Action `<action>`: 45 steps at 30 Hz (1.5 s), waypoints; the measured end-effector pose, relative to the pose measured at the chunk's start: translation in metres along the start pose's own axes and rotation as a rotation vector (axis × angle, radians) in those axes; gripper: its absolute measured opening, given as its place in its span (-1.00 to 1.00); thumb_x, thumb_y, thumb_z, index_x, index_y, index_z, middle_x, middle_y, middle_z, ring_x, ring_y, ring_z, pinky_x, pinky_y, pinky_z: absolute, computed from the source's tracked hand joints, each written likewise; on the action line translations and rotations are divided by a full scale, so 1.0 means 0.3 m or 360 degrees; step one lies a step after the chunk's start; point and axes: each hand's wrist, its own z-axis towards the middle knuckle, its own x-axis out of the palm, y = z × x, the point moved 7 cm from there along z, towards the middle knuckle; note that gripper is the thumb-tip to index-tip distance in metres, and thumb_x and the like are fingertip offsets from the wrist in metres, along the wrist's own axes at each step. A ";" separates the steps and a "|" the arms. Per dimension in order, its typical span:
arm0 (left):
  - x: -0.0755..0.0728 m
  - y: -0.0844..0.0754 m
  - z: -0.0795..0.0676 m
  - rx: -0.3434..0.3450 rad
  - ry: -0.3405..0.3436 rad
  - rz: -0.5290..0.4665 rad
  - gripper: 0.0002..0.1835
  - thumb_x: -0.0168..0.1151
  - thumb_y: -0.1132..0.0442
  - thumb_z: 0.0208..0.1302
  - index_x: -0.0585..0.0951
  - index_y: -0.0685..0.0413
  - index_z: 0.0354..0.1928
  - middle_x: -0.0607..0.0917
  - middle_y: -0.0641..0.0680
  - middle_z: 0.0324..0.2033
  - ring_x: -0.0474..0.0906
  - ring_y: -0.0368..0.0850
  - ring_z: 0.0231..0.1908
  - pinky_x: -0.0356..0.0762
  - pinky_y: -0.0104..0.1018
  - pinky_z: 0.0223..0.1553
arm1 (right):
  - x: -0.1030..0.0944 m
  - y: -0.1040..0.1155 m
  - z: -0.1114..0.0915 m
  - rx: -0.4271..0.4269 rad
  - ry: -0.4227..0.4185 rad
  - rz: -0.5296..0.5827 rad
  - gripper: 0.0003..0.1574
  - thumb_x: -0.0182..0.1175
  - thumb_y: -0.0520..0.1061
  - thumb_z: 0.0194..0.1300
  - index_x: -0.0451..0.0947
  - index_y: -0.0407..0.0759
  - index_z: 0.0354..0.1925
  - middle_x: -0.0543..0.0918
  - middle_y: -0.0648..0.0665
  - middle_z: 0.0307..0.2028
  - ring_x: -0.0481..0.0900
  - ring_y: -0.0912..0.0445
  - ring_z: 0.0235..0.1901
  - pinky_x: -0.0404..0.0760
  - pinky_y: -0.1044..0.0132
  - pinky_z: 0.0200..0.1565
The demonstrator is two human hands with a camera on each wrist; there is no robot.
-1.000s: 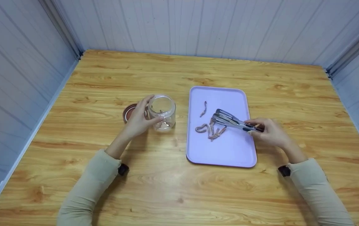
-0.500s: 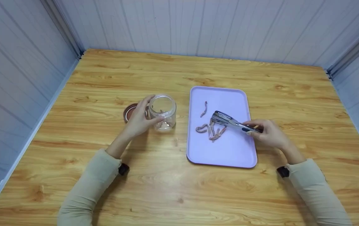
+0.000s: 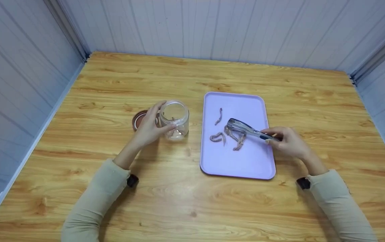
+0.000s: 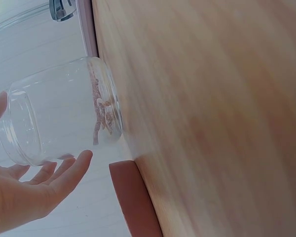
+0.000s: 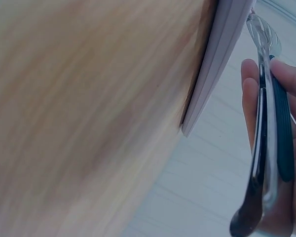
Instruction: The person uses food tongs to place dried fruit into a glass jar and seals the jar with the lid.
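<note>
My left hand (image 3: 149, 129) grips a clear wide-mouthed jar (image 3: 181, 127) around its upper part; the jar stands upright and uncovered on the table. Brown strips (image 4: 101, 106) lie at its bottom in the left wrist view. My right hand (image 3: 289, 144) holds metal food tongs (image 3: 251, 130) by their dark-gripped handle, arms pressed close together. Their head is low over the lilac tray (image 3: 236, 166), right at a tangle of brown twisted strips (image 3: 240, 143); the head hides part of it. A curled strip (image 3: 216, 137) and a short straight strip (image 3: 219, 116) lie apart, to the left.
A reddish-brown round lid (image 3: 138, 118) lies on the wooden table (image 3: 179, 201) left of the jar, partly behind my left hand. The tray is right of the jar, with table between them. Pale panel walls (image 3: 192, 30) close off the back and both sides.
The tongs' arms have come together. The tangle under their head has shifted to the right, parting from the curled strip. The left hand and jar stay put.
</note>
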 end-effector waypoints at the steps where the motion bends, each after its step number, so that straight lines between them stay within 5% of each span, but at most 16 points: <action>1: 0.000 0.000 0.000 -0.0001 0.0000 0.0002 -0.12 0.38 0.08 0.02 0.14 0.04 0.34 0.24 0.23 0.20 0.20 0.08 0.17 0.22 -0.01 0.13 | -0.001 -0.001 0.000 0.0003 -0.0001 0.0003 -0.67 0.16 -0.48 0.07 0.57 -0.44 -0.13 0.63 -0.31 -0.33 0.47 0.04 -0.51 0.45 0.44 -0.51; 18: 0.003 -0.001 0.001 0.0039 0.0019 -0.0060 -0.13 0.37 0.08 0.03 0.14 0.04 0.34 0.24 0.21 0.18 0.24 0.08 0.12 0.30 -0.03 0.07 | -0.035 0.017 0.001 -0.0098 -0.0079 0.0033 -0.68 0.19 -0.49 0.05 0.56 -0.47 -0.14 0.62 -0.31 -0.38 0.43 0.14 -0.58 0.40 0.47 -0.58; 29: 0.003 0.004 0.002 0.0042 0.0012 -0.0054 -0.13 0.38 0.06 0.02 0.15 0.05 0.34 0.24 0.20 0.18 0.23 0.07 0.14 0.27 -0.06 0.09 | -0.057 -0.074 0.024 -0.0075 -0.0148 0.0067 -0.67 0.25 -0.36 0.10 0.61 -0.28 -0.10 0.65 -0.21 -0.36 0.43 0.20 -0.60 0.40 0.46 -0.61; 45: 0.001 -0.003 -0.004 0.0023 0.0018 -0.0047 -0.13 0.37 0.09 0.03 0.13 0.06 0.35 0.24 0.21 0.19 0.23 0.08 0.14 0.27 -0.04 0.09 | -0.112 0.133 0.042 -0.0163 -0.0218 -0.0050 -0.70 0.20 -0.45 0.09 0.58 -0.43 -0.13 0.65 -0.28 -0.37 0.39 0.20 -0.64 0.35 0.51 -0.63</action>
